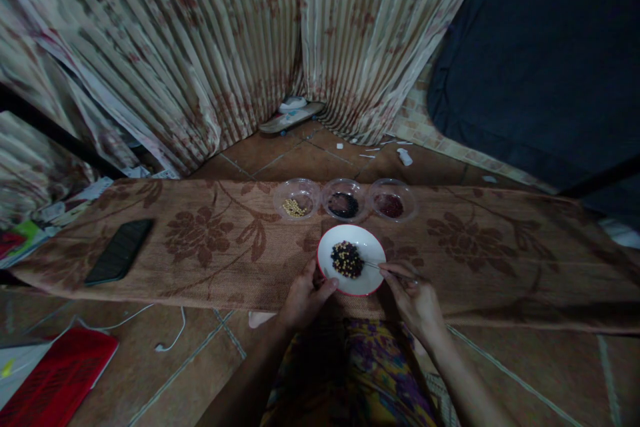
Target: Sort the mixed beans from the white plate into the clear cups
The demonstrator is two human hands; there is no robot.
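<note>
A white plate (327,255) with a red rim holds a mixed heap of dark and yellow beans (347,259). My left hand (306,293) is closed on the plate's left edge, its thumb over the rim. In my right hand (414,299) is a slim metal utensil (371,265), pinched at the plate's right side and pointing into the beans; its kind cannot be made out. Just beyond the plate stand three clear plastic bowls in a row: one with yellow beans (294,207), one with black beans (343,205) and one with dark red beans (389,206).
A brown floral cloth (480,273) covers the narrow table. On its left part lies a black phone (119,251). Striped curtains (240,33) hang behind, with a skateboard (291,119) on the tiled floor. A red item (65,373) and a white cable (170,340) lie at lower left.
</note>
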